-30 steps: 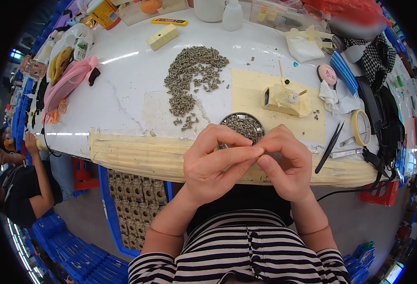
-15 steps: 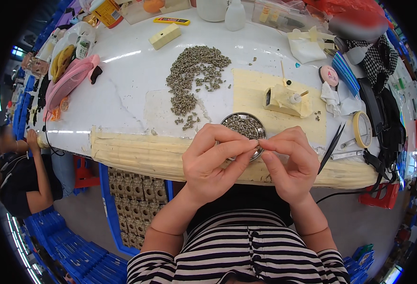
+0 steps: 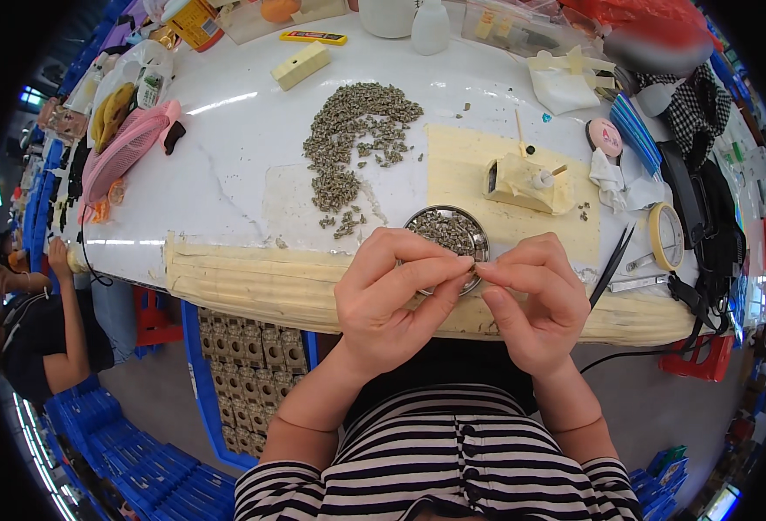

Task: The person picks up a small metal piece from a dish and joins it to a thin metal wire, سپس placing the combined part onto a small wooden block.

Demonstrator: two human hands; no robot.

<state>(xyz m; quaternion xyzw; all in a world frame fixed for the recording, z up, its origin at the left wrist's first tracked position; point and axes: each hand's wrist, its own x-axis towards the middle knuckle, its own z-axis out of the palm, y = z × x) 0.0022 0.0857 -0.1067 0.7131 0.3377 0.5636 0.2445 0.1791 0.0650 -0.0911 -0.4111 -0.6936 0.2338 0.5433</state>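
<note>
Over the near edge of a round metal dish my two hands meet, fingertips almost touching. My left hand is closed in a pinch of thumb and forefinger at the dish's near side. Facing it, my right hand pinches too, with its thumb lowered a little apart. Whatever sits between the fingertips is tiny and mostly hidden; I cannot name it. Small grey metal parts fill the dish. Beyond it to the left, a large pile of similar metal parts spreads over the white table.
Right of the dish stands a tape-covered block with a small nozzle. Black tweezers and a tape roll lie farther right. Below the padded table edge is a blue tray of metal blocks. A person sits at left.
My right hand has shifted very slightly to the right, its fingertips a touch farther from the left ones. The person at left has moved an arm.
</note>
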